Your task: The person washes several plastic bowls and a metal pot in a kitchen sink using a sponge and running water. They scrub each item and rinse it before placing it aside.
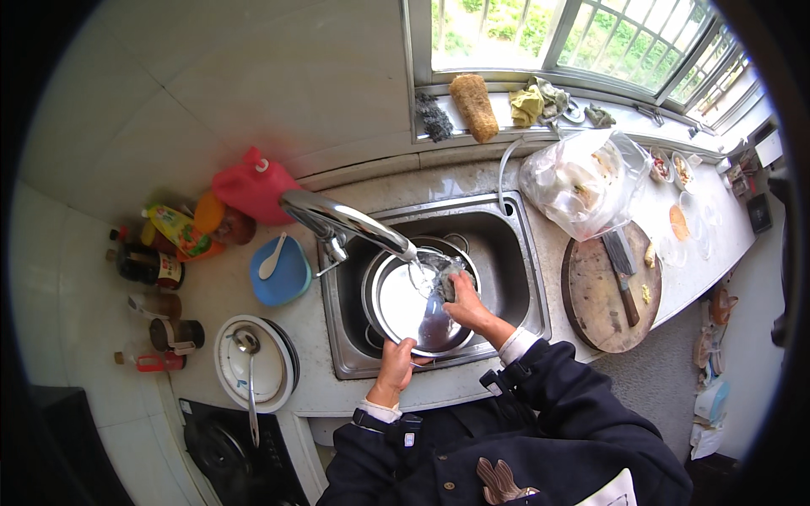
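Water runs from a chrome faucet (354,221) into a shiny metal pan (405,303), tilted over the stainless steel sink (506,278). My left hand (397,368) grips the pan's near rim, with some fingers hidden beneath it. In my right hand (467,305) is a greyish cloth or scrubber (450,284), pressed against the pan's inner right side beside the stream. Another metal pot (373,272) lies under the pan in the sink, mostly hidden by it.
Left of the sink are a blue basin (297,284) with a white spoon, stacked plates (228,373) with a metal ladle, bottles and a black cooktop (272,449). To the right lie a round chopping board (588,316) with a cleaver (620,259) and a plastic bag (544,183).
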Motion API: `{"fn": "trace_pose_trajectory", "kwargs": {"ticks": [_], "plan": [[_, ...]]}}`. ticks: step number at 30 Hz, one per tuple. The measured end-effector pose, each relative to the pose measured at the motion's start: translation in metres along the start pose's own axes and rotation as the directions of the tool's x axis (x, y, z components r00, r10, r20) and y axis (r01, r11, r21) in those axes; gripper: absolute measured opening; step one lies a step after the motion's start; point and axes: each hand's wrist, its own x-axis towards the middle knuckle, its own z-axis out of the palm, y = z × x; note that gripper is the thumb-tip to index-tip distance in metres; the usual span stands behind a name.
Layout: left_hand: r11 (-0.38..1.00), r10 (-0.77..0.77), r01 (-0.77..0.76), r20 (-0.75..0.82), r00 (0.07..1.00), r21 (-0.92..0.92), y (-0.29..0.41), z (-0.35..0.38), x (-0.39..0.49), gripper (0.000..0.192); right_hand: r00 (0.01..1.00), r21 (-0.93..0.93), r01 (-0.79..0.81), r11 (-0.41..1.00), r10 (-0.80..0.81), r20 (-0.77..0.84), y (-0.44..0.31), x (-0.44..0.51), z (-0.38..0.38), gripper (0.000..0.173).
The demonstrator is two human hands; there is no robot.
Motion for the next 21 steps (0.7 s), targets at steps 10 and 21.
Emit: {"fn": "trace_pose_trajectory", "kwargs": {"ticks": [10, 21], "plan": [[0.987, -0.154, 0.157, 0.121, 0.981, -0.021, 0.005, -0.004, -0.005, 0.029, 0.865, -0.05, 0.497, 0.866, -0.491, 0.104, -0.046, 0.004, 0.039, 0.05], [0.997, -0.073, 0.073, -0.014, 0.997, -0.01, 0.007, -0.03, -0.003, 0.042, 0.786, -0.511, 0.615, 0.601, -0.418, 0.455, -0.005, -0.052, -0.03, 0.028]]}}
